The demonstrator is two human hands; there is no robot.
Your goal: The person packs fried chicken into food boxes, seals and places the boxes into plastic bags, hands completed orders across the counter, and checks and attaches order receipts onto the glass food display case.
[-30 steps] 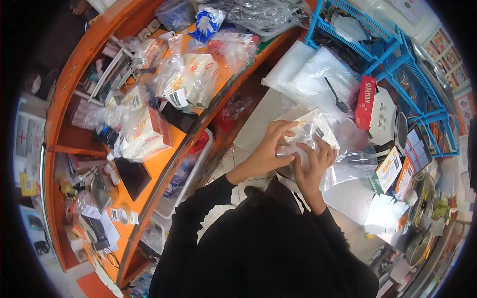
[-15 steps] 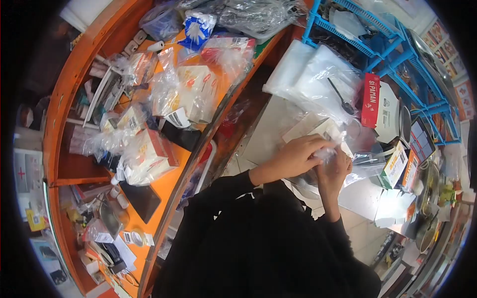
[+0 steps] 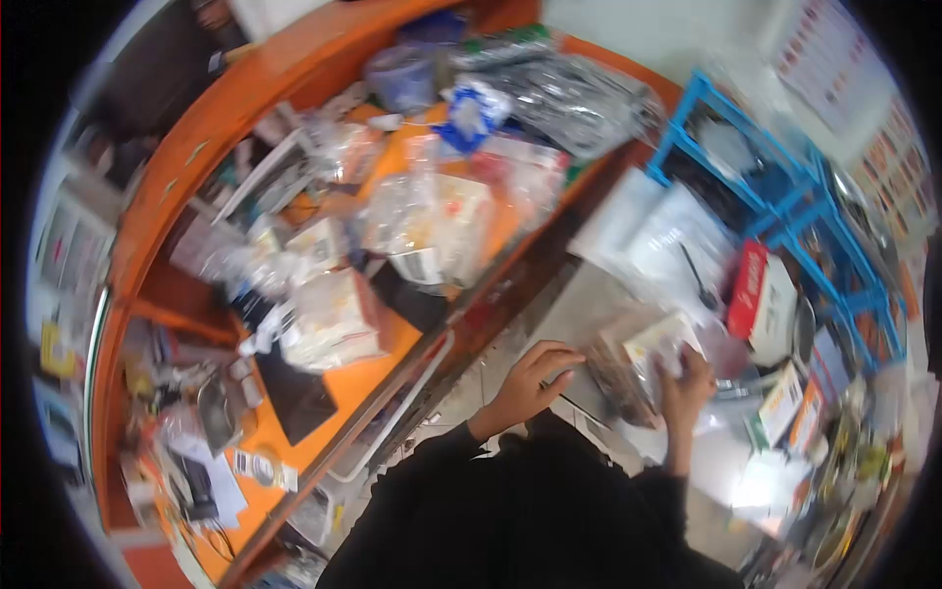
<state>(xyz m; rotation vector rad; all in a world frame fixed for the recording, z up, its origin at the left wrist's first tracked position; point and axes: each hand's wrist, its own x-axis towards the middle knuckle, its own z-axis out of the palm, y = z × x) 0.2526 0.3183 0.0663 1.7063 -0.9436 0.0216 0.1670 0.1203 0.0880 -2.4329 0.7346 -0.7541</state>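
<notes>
We are hovering our left hand (image 3: 533, 385), released, beside the box (image 3: 650, 340) on the bench (image 3: 724, 465) and touching its right side with our right hand (image 3: 687, 386), best lightly, that grip too blurred to judge.

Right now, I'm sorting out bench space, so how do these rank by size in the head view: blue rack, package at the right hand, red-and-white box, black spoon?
1. Blue rack
2. Package and red-and-white box: too alike to rank; the right hand hides some of the package
3. Black spoon
</notes>
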